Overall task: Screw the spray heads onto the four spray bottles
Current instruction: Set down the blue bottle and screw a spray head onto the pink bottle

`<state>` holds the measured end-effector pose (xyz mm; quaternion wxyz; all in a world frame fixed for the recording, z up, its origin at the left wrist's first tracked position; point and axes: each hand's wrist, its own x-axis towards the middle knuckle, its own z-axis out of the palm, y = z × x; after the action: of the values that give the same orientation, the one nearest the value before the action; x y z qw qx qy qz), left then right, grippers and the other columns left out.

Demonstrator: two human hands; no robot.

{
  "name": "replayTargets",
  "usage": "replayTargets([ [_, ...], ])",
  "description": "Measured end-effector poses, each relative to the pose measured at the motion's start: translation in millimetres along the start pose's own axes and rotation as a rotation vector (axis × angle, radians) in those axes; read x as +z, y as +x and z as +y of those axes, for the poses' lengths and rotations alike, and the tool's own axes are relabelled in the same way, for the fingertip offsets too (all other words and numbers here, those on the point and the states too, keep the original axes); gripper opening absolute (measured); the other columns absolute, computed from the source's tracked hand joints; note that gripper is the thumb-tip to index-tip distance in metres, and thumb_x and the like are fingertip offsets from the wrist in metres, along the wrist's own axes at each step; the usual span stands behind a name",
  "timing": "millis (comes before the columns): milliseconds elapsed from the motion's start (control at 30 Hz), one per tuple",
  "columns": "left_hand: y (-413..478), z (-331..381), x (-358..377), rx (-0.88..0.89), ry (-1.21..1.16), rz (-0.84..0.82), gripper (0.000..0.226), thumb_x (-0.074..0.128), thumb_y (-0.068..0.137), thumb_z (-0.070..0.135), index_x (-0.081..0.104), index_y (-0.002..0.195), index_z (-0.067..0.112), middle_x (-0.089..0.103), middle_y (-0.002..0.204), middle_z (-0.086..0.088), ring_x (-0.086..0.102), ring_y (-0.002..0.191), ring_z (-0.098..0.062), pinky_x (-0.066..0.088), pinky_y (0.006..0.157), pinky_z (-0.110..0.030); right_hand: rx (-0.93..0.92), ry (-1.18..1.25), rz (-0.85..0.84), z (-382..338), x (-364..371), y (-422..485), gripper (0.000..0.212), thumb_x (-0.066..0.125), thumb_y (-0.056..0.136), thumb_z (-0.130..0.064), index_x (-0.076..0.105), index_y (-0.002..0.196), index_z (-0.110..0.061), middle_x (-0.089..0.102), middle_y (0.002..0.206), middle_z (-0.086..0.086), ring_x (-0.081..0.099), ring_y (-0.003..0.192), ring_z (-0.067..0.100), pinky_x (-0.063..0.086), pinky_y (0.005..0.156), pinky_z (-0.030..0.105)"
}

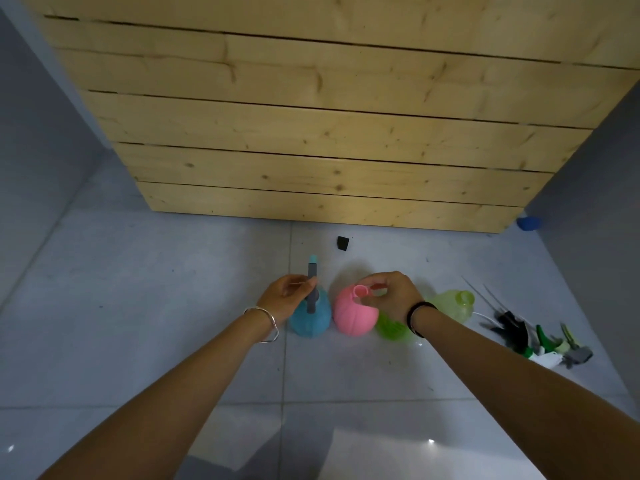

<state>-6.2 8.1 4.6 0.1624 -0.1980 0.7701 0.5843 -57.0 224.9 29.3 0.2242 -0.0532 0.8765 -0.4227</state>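
Beside the pink bottle (353,315), on its left, our left hand (285,299) pinches the grey spray head (311,289) seated on the blue bottle (311,320), probably to twist it tight. Our right hand (391,294) curls loosely over the pink bottle's open neck, likely steadying it. Right of it stand two green bottles (450,303), headless; farther right lie the spare heads (540,344).

Glossy floor tiles (173,306), knotty wooden planks (311,161)
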Motion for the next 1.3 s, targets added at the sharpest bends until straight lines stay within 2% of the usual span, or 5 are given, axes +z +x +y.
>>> replayTargets([
  [333,-29.8,91.8,6.5,0.345,0.225,0.133,0.077,0.070,0.078,0.040,0.034,0.141,0.017,0.032,0.147,-0.007,0.029,0.137,-0.023,0.027,0.114,-0.040,-0.076,0.261,0.029,-47.4,-92.5,-48.7,0.029,0.081,0.072,-0.022,0.075,0.097,-0.010,0.076,0.101,0.003,0.069,0.100,0.014,0.053,0.092,0.026],
  [833,-57.2,164.5,201.2,0.379,0.519,-0.610,0.095,0.088,0.056,0.035,0.034,0.134,0.030,0.047,0.122,0.010,0.051,0.108,-0.015,0.050,0.079,-0.029,0.120,0.555,0.141,49.3,-227.7,-161.5,0.034,0.072,0.074,-0.029,0.070,0.103,-0.012,0.076,0.095,-0.005,0.072,0.084,0.001,0.054,0.063,0.013],
  [1000,-38.2,138.1,249.0,0.376,0.441,-0.570,0.083,0.088,0.054,0.033,0.039,0.122,0.032,0.052,0.120,0.007,0.055,0.108,-0.019,0.050,0.077,-0.029,0.234,0.677,0.214,125.5,-229.5,-159.8,0.034,0.063,0.083,-0.041,0.067,0.110,-0.021,0.070,0.115,-0.004,0.066,0.104,0.010,0.054,0.078,0.021],
  [1133,-21.0,139.5,256.1,0.415,0.286,-0.483,0.072,0.086,0.041,0.047,0.046,0.100,0.054,0.058,0.105,0.014,0.062,0.095,-0.010,0.052,0.051,-0.013,0.478,0.694,0.370,190.2,-213.6,-138.8,0.041,0.061,0.088,-0.037,0.061,0.119,-0.009,0.064,0.121,0.007,0.061,0.100,0.019,0.050,0.085,0.029],
  [1300,5.9,154.4,251.8,0.513,0.405,-0.372,0.094,0.081,0.032,0.065,0.041,0.115,0.045,0.058,0.110,0.017,0.060,0.096,-0.001,0.050,0.061,-0.014,0.667,0.705,0.411,232.1,-189.5,-101.1,0.052,0.062,0.086,-0.043,0.054,0.126,-0.011,0.060,0.131,0.009,0.060,0.114,0.026,0.051,0.094,0.038],
])
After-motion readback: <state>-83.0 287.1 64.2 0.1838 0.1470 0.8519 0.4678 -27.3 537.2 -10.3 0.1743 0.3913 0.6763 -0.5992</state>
